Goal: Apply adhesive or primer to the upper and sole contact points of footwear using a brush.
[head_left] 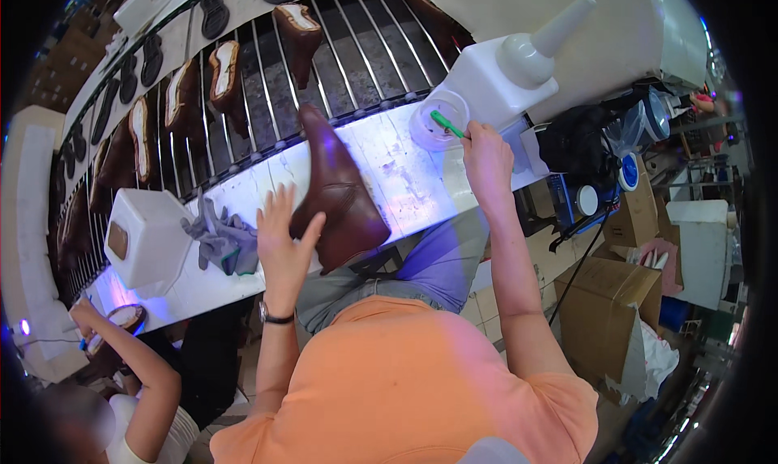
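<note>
At bench edge point(203, 305), brown boot point(340, 200), green tool point(445, 124) well apart

A plain orange shirt point(389, 375) covers the torso, its short sleeves point(563, 403) at either side; a pinkish-violet tint lies on the shirt's right half; beyond the shirt's front hem show faded grey-blue trousers point(446, 257); past the shirt's left sleeve, a watch point(278, 318) with dark strap and silvery case; left hand point(284, 245) and right hand point(489, 160) are bare.
</note>
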Demonstrator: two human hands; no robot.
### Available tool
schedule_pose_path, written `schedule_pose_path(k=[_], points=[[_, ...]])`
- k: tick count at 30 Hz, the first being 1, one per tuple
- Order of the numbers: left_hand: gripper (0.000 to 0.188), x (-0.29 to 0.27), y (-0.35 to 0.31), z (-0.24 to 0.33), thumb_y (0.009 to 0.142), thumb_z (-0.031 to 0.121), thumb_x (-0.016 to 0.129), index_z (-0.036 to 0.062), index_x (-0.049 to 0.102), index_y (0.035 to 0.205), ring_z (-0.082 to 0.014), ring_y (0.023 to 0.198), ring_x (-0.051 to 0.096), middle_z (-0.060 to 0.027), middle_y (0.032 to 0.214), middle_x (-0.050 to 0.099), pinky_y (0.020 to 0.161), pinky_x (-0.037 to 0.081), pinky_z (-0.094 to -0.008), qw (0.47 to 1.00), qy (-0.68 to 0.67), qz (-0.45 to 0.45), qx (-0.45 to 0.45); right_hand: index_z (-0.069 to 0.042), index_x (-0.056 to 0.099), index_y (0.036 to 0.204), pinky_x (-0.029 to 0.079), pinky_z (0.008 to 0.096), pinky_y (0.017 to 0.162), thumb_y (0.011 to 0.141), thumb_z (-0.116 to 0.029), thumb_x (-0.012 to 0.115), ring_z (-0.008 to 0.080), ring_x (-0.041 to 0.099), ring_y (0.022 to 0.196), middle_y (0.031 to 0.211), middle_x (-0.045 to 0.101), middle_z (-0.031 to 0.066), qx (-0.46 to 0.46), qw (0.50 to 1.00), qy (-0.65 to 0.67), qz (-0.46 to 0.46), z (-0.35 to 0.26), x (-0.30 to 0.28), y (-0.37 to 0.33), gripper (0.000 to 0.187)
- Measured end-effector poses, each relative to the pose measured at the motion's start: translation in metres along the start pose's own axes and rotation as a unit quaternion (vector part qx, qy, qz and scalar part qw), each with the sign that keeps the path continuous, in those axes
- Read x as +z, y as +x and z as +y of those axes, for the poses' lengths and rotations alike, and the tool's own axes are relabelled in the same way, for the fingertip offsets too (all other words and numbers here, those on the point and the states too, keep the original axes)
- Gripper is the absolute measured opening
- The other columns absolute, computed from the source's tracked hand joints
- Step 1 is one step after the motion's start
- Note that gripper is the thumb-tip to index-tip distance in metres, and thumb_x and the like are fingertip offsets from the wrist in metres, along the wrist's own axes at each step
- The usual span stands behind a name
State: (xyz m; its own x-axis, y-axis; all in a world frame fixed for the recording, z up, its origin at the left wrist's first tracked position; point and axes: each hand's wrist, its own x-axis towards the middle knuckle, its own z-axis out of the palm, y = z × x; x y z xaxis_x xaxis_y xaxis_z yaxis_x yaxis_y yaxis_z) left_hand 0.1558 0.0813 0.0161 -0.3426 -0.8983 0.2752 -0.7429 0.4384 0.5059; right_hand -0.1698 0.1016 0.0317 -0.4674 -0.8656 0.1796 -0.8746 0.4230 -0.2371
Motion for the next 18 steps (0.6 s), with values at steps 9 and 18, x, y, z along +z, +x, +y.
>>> schedule_pose_path(k=[9,18], points=[[0.054,0.083,0.068,-0.032,0.083,0.04,0.072,-0.0035,0.061,0.114,-0.0211,0.085,0.067,-0.0143,0.099,0.069,0.079,0.05,-0.0322,0.866,-0.402,-0.179,-0.237,-0.001,0.063,0.083,0.05,0.0468,0.068,0.082,-0.014,0.064,0.0379,0.065,0.079,0.08,0.066,0.0183,-0.033,0.996,-0.059,-0.053,-0.002,0.006,0.018,0.013],[0.054,0.008,0.033,-0.002,0.083,0.019,0.073,0.0016,0.051,0.129,-0.0199,0.104,0.059,-0.0104,0.121,0.06,0.094,0.045,-0.0315,0.901,-0.416,0.107,-0.052,0.001,0.068,0.093,0.048,0.0318,0.055,0.084,-0.016,0.066,0.0198,0.067,0.066,0.076,0.069,0.0124,0.095,0.934,0.332,-0.093,0.031,0.019,0.006,0.02]])
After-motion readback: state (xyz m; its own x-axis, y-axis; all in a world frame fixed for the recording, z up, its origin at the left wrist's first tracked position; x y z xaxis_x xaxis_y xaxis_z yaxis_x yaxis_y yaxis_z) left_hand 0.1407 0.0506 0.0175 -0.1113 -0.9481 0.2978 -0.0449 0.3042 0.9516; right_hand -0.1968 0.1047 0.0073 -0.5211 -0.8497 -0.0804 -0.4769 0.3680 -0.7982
